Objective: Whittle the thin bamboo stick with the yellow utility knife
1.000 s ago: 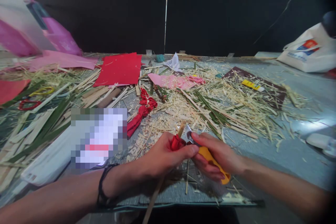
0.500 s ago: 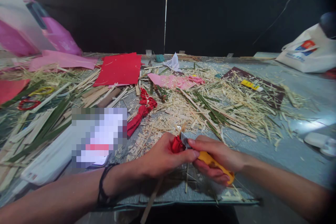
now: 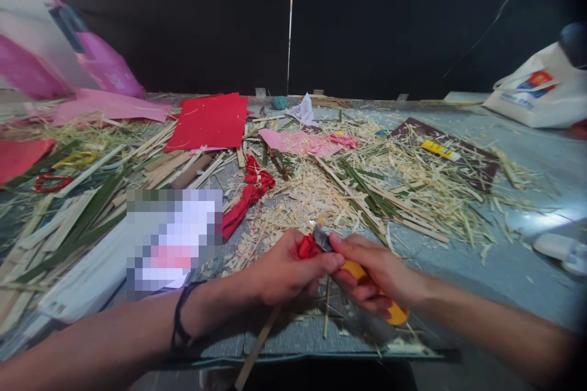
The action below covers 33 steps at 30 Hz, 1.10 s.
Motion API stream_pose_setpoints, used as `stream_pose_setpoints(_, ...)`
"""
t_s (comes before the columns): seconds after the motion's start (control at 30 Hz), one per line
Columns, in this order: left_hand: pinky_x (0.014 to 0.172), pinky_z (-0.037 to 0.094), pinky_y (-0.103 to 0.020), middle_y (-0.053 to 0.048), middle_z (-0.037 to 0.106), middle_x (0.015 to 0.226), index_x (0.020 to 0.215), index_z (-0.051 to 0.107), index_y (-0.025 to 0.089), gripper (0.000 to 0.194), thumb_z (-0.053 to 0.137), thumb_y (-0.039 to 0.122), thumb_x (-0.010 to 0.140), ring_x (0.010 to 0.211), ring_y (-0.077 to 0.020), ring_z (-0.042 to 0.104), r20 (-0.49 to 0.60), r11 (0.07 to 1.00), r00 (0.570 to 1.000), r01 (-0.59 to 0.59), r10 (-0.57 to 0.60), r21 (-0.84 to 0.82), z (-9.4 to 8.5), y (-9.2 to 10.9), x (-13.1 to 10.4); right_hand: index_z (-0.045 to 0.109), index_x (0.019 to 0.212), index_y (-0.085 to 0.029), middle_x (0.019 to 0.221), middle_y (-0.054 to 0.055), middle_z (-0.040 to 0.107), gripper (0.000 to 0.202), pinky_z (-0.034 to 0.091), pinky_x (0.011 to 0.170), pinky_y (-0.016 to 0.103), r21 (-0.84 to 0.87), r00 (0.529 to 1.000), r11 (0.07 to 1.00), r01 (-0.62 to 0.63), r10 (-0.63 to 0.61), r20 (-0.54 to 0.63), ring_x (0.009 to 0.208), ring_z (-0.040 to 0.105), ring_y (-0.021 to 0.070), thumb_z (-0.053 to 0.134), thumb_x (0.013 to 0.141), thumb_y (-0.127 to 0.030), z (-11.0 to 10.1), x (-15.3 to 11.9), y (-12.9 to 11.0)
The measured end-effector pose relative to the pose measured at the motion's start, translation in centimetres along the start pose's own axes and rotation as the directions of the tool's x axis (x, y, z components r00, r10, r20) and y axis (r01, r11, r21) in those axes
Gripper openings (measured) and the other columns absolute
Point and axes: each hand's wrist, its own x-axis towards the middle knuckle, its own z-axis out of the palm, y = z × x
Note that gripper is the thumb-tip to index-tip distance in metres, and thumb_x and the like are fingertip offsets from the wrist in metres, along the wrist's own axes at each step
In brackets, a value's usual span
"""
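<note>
Gripping a pale wooden strip (image 3: 257,351) wrapped in red cloth (image 3: 308,248), my left hand (image 3: 287,272) is closed above the middle of the counter's near edge; the strip slants out below it, past that edge. My right hand (image 3: 378,272) is wrapped around the yellow handle of a knife (image 3: 397,313). Its metal blade points toward the far left, just beside the red cloth; whether they touch, I cannot tell. My left thumb meets my right hand.

Pale shavings (image 3: 298,211) litter the middle of the grey counter (image 3: 518,244). Left of them lies a twisted red fabric strip (image 3: 250,195), with a flat red sheet (image 3: 208,122) nearer the far edge. Red-handled scissors (image 3: 52,183) lie toward the left edge. A white bag (image 3: 539,95) stands at the far right corner.
</note>
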Motion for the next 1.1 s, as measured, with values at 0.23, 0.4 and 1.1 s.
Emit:
stream_pose_setpoints(0.23, 0.039, 0.018, -0.023, 0.009, 0.041, 0.043, 0.059, 0.053, 0.017, 0.048, 0.067, 0.055, 0.085, 0.038, -0.0045, 0.028, -0.063, 0.998, 0.997, -0.044, 0.046, 0.033, 0.6, 0.2, -0.1, 0.045, 0.066, -0.019, 0.045, -0.011, 0.024, 0.066, 0.014, 0.033, 0.013, -0.021, 0.994, 0.998, 0.054, -0.056, -0.097, 0.037, 0.013, 0.0033, 0.050, 0.086, -0.081, 0.4, -0.1, 0.4)
stream_pose_setpoints(0.4, 0.042, 0.018, -0.023, 0.009, 0.038, 0.047, 0.060, 0.048, 0.018, 0.044, 0.068, 0.048, 0.086, 0.042, -0.0049, 0.028, 0.016, 1.000, 1.000, -0.025, 0.025, 0.006, 0.2, 0.4, -0.1, 0.043, 0.064, -0.020, 0.043, -0.010, 0.026, 0.063, 0.015, 0.032, 0.016, -0.070, 0.997, 0.996, 0.052, -0.048, 0.056, 0.035, 0.015, 0.0042, 0.045, 0.093, -0.076, -0.6, -0.1, 0.0)
stream_pose_setpoints(1.1, 0.043, 0.022, -0.026, 0.008, 0.038, 0.045, 0.054, 0.046, 0.019, 0.051, 0.066, 0.049, 0.090, 0.041, -0.0058, 0.030, 0.089, 0.999, 0.996, 0.016, -0.020, 0.041, -0.2, 0.7, -0.2, 0.057, 0.105, -0.025, 0.055, -0.012, 0.041, 0.026, 0.028, 0.036, 0.015, -0.165, 0.735, 0.787, 0.595, -0.615, -0.285, 0.037, 0.030, 0.0033, 0.076, 0.091, -0.035, -0.4, 0.4, 0.2)
